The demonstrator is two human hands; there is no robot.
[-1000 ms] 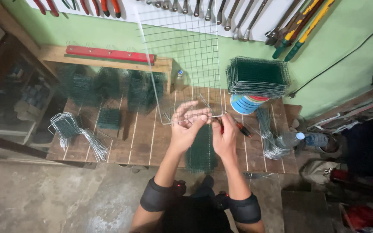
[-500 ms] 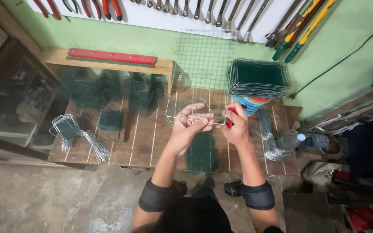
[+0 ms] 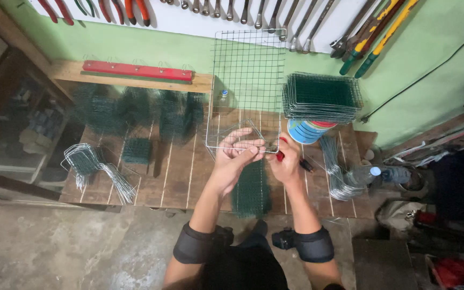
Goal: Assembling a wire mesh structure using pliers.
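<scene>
My left hand point(image 3: 236, 156) pinches the lower edge of a silver wire mesh panel point(image 3: 248, 80), which stands upright over the wooden workbench point(image 3: 173, 177). My right hand point(image 3: 285, 161) grips red-handled pliers point(image 3: 280, 156) at the same lower edge, just right of the left hand. A folded strip of green mesh point(image 3: 251, 188) lies on the bench below both hands.
A stack of green mesh panels point(image 3: 322, 96) rests on a blue and white bucket point(image 3: 307, 131) at the right. Green mesh boxes point(image 3: 135, 110) line the back. Bent wire pieces point(image 3: 89, 164) lie left, wire rings point(image 3: 339, 174) and a plastic bottle point(image 3: 374, 174) right. Tools hang on the wall.
The mesh panel has been raised and now stands more upright against the wall. Both hands stay at its lower edge, the right one with the pliers closing in on the wire.
</scene>
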